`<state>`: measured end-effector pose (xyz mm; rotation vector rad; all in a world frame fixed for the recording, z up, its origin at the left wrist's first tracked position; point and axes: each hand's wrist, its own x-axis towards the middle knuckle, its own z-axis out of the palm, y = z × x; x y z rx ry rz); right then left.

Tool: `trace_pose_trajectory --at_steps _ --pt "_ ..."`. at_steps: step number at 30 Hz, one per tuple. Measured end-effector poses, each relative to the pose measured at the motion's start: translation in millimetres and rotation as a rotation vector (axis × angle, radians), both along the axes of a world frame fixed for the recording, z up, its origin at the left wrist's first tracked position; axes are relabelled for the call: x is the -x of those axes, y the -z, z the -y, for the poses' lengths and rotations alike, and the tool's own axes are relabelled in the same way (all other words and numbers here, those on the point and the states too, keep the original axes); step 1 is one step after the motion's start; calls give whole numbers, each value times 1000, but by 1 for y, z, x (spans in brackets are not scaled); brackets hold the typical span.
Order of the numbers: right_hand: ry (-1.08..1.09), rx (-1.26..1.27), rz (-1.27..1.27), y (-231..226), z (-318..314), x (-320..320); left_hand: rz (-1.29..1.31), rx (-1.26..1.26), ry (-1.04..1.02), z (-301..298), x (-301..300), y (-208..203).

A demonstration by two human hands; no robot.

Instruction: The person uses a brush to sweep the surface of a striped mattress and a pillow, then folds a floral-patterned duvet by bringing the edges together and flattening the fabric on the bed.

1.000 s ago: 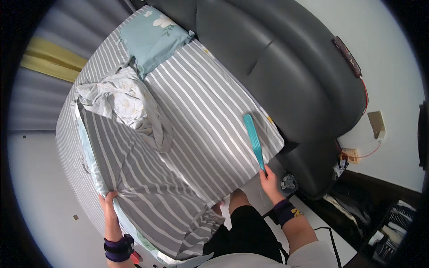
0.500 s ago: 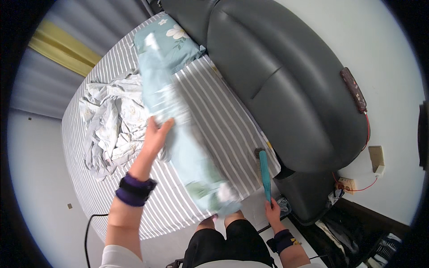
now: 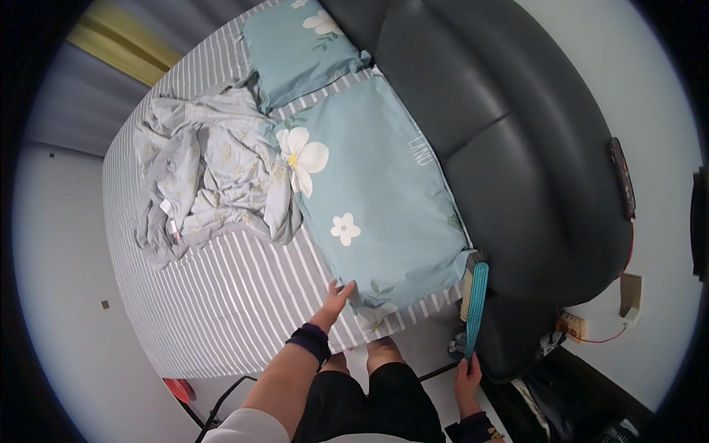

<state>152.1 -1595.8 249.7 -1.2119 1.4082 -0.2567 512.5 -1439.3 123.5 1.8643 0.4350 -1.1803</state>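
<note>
A teal pillow (image 3: 369,177) with white flowers lies flat on the striped bed, along the headboard. My left hand (image 3: 337,301) is at its near left edge, close to the corner, fingers apart and touching the fabric. Low on the right, my right hand (image 3: 467,375) is closed round the handle of a teal bed brush (image 3: 477,303). The brush stands nearly upright, its bristles toward the bed and its head beside the pillow's near right corner.
A matching pillow (image 3: 295,55) lies farther up the bed. Left of the pillows is a crumpled pale quilt (image 3: 229,166) on the striped sheet (image 3: 221,295). The dark padded headboard (image 3: 509,148) curves along the right. A power strip (image 3: 622,177) and a socket (image 3: 572,325) are beyond it.
The near pillow, blurred and tilted on edge half a second ago, now lies flat against the headboard. My left hand has moved nearer and rightward to its edge. The brush stays in my right hand.
</note>
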Motion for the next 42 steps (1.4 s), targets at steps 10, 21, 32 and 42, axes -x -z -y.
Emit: trace_pose_trajectory --at_steps 10,21,32,42 --pt "-540 366 192 20 50 -186 -318 190 388 -34 -4 -23" --pt "-915 373 221 105 -53 -324 -143 -45 -192 -224 36 4" --pt "-1844 -27 198 75 -256 -189 763 -367 -503 -408 -24 -37" --pt "-1160 209 26 123 -300 -331 789 -178 -606 -398 -63 -48"
